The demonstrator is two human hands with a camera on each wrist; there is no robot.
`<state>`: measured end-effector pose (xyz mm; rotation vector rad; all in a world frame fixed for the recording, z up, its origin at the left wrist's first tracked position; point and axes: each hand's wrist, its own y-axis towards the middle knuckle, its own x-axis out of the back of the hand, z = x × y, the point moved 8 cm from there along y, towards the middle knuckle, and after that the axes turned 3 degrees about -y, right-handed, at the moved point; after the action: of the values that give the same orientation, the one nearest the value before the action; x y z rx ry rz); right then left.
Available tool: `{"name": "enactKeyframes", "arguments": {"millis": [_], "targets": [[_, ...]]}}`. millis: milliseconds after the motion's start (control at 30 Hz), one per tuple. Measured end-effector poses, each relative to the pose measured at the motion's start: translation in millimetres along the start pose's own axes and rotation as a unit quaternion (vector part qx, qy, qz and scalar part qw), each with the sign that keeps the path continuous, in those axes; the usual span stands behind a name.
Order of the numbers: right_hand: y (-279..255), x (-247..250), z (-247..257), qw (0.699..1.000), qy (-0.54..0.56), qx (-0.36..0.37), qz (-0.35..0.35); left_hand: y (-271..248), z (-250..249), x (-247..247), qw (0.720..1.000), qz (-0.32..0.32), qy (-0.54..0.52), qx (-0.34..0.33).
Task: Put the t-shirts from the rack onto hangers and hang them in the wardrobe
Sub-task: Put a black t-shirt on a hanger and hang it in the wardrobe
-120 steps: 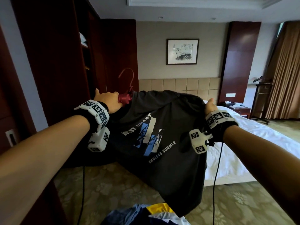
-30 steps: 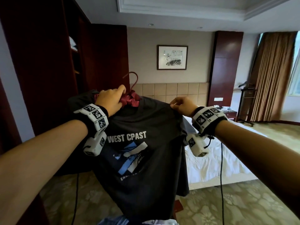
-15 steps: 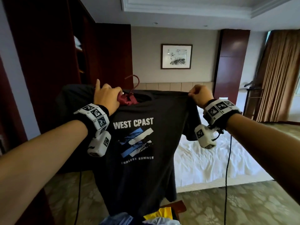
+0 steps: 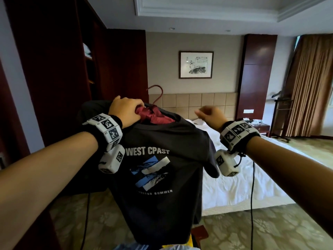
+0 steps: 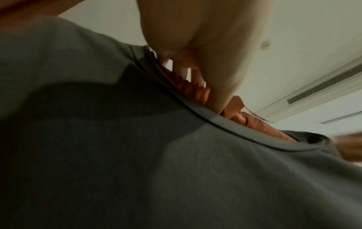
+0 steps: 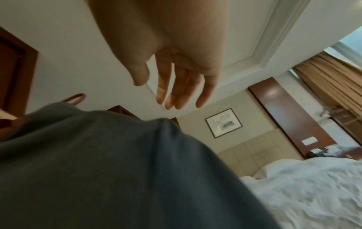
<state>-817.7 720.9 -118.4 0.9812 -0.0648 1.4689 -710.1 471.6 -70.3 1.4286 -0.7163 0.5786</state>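
A dark grey t-shirt (image 4: 158, 177) printed "WEST CPAST" hangs on a red padded hanger (image 4: 153, 117), whose hook (image 4: 157, 92) rises above the collar. My left hand (image 4: 126, 110) grips the hanger's padding at the neck opening; the left wrist view shows its fingers (image 5: 195, 72) curled over the red padding (image 5: 197, 88) at the collar of the t-shirt (image 5: 176, 170). My right hand (image 4: 209, 115) hovers free just right of the shirt's right shoulder. In the right wrist view its fingers (image 6: 182, 86) are relaxed and empty above the t-shirt (image 6: 117, 170).
The dark wood wardrobe (image 4: 54, 78) stands open on the left, with shelves (image 4: 88, 56) inside. A bed with white sheets (image 4: 243, 177) lies to the right. A valet stand (image 4: 281, 116) and curtains (image 4: 310, 83) are at the far right. More clothes (image 4: 153, 247) lie below the shirt.
My right hand has let go of the shirt's right shoulder, which has dropped onto the hanger, and now hangs free. The left hand keeps its grip on the hanger.
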Motion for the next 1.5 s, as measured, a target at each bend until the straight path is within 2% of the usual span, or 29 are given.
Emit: {"name": "enactKeyframes", "arguments": {"millis": [67, 133, 200, 300, 433, 533, 600, 700, 733, 833, 900, 1000, 1233, 1367, 1500], "targets": [[-9, -13, 38, 0.997, 0.003, 0.052, 0.051, -1, -11, 0, 1.000, -0.007, -0.001, -0.018], [-17, -34, 70, 0.988, -0.051, 0.088, 0.119, 0, -26, -2, 0.999, -0.010, 0.013, -0.043], [-18, -52, 89, 0.975, -0.118, 0.103, 0.159, 1, -39, -4, 0.998, -0.015, 0.015, -0.062], [-13, -64, 94, 0.971, -0.164, 0.087, 0.149, 3, -48, -4, 0.997, -0.018, 0.003, -0.077], [-7, -65, 85, 0.983, -0.104, 0.063, 0.136, -3, -43, -1, 0.992, 0.007, -0.072, -0.105], [-6, -66, 73, 0.984, -0.072, 0.035, 0.162, -13, -27, 24, 0.978, -0.081, -0.132, -0.137], [-3, -62, 68, 0.985, -0.062, 0.027, 0.158, -17, -1, 31, 0.981, -0.112, -0.132, -0.092], [1, -47, 68, 0.990, -0.049, 0.036, 0.124, -22, 44, 17, 0.975, -0.061, -0.210, 0.030], [2, -41, 69, 0.992, -0.051, 0.039, 0.110, -26, 55, 9, 0.964, -0.037, -0.255, 0.067], [7, -29, 70, 0.994, -0.053, 0.046, 0.086, -36, 82, -16, 0.897, 0.013, -0.406, 0.173], [8, -27, 72, 0.993, -0.053, 0.054, 0.087, -40, 94, -21, 0.882, 0.005, -0.424, 0.207], [10, -25, 70, 0.993, -0.074, 0.053, 0.081, -37, 98, -17, 0.901, 0.000, -0.397, 0.173], [11, -26, 57, 0.977, -0.192, 0.058, 0.078, -39, 118, 22, 0.947, -0.082, -0.255, 0.175], [12, -28, 52, 0.963, -0.255, 0.050, 0.064, -41, 106, 48, 0.943, -0.167, -0.242, 0.155], [14, -26, 46, 0.961, -0.272, 0.023, 0.032, -45, 95, 55, 0.943, -0.189, -0.246, 0.123]]}}
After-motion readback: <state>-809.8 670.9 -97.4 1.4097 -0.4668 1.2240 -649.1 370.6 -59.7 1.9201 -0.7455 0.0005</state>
